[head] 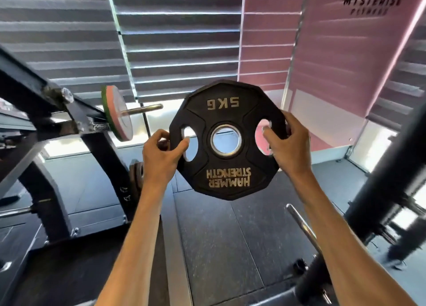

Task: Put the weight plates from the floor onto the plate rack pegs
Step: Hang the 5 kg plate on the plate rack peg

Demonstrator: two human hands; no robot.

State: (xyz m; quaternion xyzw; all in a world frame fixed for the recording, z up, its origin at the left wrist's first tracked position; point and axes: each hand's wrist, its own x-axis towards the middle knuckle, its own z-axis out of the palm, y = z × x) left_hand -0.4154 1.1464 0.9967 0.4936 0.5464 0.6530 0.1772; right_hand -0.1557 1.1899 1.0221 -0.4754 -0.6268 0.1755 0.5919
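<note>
Above the rubber floor (pixel 219 236), clasps the 5 kg Hammer Strength plate (pixel 226 167) at opposite edges with left hand (pixel 161 153) and right hand (pixel 290 144). Seemingly mid-carry; must next align its hub ring (pixel 226 153) with the peg (pixel 144 108).

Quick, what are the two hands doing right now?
Left hand: grips the left edge of the black 5 kg weight plate, thumb at its grip hole.
Right hand: grips the plate's right edge, thumb at the other hole.
</note>
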